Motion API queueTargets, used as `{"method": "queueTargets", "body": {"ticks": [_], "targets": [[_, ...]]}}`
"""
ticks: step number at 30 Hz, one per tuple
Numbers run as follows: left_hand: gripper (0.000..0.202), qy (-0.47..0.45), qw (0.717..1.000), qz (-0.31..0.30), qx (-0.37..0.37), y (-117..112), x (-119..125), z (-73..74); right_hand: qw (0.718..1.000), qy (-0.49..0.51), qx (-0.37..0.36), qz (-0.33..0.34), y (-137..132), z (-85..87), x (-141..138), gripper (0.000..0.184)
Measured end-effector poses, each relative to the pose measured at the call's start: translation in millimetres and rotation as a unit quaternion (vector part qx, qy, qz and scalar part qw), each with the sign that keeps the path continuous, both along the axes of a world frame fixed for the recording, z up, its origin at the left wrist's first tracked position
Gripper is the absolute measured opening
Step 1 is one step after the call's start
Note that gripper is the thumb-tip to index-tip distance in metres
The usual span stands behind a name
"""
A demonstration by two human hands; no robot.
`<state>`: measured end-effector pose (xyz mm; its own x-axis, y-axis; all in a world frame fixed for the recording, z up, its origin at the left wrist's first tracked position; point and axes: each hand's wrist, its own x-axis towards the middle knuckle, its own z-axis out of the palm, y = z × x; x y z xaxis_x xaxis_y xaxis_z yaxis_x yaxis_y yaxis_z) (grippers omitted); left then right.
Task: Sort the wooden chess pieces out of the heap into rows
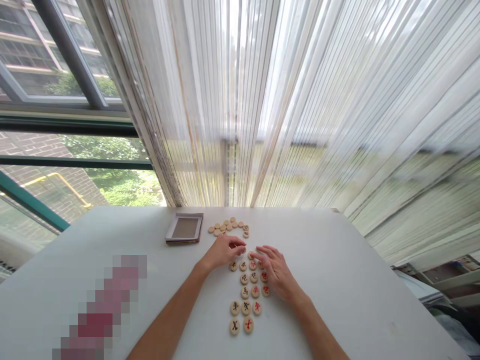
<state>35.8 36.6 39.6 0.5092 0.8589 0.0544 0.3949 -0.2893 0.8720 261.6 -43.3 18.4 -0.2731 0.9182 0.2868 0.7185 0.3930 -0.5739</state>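
Observation:
My left hand (226,250) reaches in from the lower left, thumb and fingertips pinched on a small round wooden xiangqi piece (243,250), mostly covered by the fingers. My right hand (276,270) lies to the right with its fingers stretched out. A fingertip is at a pale piece (251,255), and whether it touches cannot be told. Below the hands, pieces with black and red characters stand in rows, among them a black-marked piece (245,292) and a red-marked piece (255,291). The right hand partly covers a red-marked piece (261,264) at the row's end.
Beyond my left hand lies a loose group of blank-looking pieces (226,223), with two black-marked ones (246,231) at its right. An open shallow box (184,228) sits left of them on the white table (348,280). A pixelated patch (99,310) hides the table's left part. Striped curtains (240,100) hang behind.

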Motion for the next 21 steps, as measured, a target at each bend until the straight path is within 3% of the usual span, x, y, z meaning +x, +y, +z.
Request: {"method": "queueTargets", "body": {"ticks": [21], "targets": [[0.021, 0.09, 0.992, -0.003, 0.094, -5.6, 2.7, -2.5, 1.0, 0.006, -0.004, -0.003, 0.2, -2.1, 0.8, 0.043]]}}
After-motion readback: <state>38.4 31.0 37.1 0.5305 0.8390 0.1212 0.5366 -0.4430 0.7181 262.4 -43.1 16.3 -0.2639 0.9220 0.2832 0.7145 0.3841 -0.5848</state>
